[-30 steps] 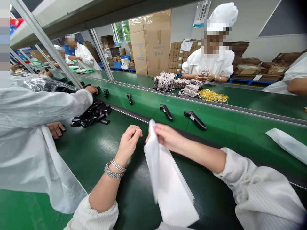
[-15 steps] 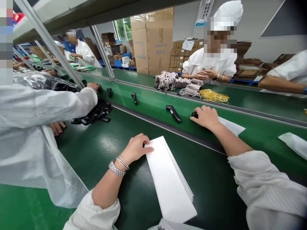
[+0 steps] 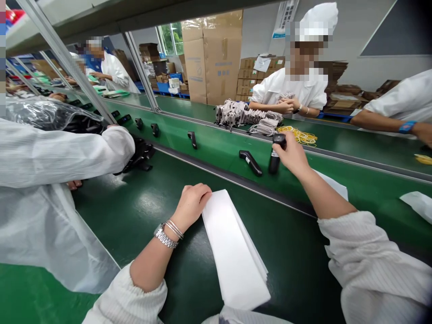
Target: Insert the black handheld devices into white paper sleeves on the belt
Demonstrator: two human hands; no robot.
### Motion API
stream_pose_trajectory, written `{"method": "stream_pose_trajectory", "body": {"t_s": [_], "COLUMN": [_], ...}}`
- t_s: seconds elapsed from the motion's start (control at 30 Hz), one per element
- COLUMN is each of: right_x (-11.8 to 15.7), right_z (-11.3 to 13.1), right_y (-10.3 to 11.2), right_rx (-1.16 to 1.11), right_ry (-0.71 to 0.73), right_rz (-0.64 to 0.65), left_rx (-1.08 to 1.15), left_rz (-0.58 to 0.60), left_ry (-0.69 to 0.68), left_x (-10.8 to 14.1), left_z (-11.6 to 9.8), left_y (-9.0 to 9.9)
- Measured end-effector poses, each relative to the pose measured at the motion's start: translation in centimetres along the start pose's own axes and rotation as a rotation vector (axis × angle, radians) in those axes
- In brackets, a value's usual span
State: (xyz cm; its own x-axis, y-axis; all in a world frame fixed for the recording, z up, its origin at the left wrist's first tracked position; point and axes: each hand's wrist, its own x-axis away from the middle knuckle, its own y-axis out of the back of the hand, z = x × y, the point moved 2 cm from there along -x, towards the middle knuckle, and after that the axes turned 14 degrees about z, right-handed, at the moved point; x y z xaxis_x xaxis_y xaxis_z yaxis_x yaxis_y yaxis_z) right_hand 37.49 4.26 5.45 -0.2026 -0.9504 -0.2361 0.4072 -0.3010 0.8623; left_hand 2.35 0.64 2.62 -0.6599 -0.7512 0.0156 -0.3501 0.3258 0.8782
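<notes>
My right hand [image 3: 292, 155] is shut around a black pistol-grip handheld device [image 3: 274, 161], which stands upright above the green belt. Next to it, a similar black device [image 3: 250, 162] lies on the belt. My left hand [image 3: 193, 206] rests on the far end of a long stack of white sheets [image 3: 232, 247] on the dark green bench. A single white sheet [image 3: 332, 184] lies partly hidden beyond my right wrist.
A raised green belt runs across my view with several black devices [image 3: 192, 139] along it. A gowned co-worker [image 3: 50, 153] reaches over a black heap at left. Another co-worker [image 3: 290, 85] faces me beyond grey bundles [image 3: 248, 114] and yellow rubber bands [image 3: 299, 135].
My right hand has left the white stack, closed on a black device on the belt and raised it upright. A white sheet now lies on the belt. My left hand stays on the stack.
</notes>
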Motion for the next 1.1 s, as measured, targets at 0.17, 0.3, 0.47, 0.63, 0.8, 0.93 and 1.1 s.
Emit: {"method": "stream_pose_trajectory", "body": {"t_s": [0.17, 0.3, 0.47, 0.63, 0.8, 0.93, 1.1], "right_x": [2.1, 4.0, 5.4, 5.9, 5.3, 5.8, 8.0], "right_z": [7.6, 11.5, 12.9, 13.2, 13.0, 13.4, 14.1], "right_y": [-1.3, -3.5, -5.9, -6.2, -5.2, -5.9, -8.2], "right_rx": [-0.939, -1.263, -1.257, -1.248, -1.304, -1.269, -1.190], "right_ry": [0.139, 0.190, 0.181, 0.227, 0.188, 0.194, 0.251], "right_rz": [0.134, 0.291, 0.457, 0.432, 0.319, 0.450, 0.712], "left_rx": [-0.005, -0.051, -0.059, -0.035, -0.034, -0.018, 0.079], "left_rz": [-0.016, -0.038, -0.081, -0.093, -0.088, -0.101, -0.246], "left_ry": [-0.090, -0.154, -0.194, -0.234, -0.212, -0.244, -0.189], "left_x": [0.4, 0.6, 0.8, 1.1, 1.1, 1.2, 1.3], "left_z": [-0.8, -1.2, -1.6, -2.1, -2.1, -2.4, -2.6], "left_y": [0.6, 0.8, 0.8, 1.1, 1.1, 1.1, 1.2]}}
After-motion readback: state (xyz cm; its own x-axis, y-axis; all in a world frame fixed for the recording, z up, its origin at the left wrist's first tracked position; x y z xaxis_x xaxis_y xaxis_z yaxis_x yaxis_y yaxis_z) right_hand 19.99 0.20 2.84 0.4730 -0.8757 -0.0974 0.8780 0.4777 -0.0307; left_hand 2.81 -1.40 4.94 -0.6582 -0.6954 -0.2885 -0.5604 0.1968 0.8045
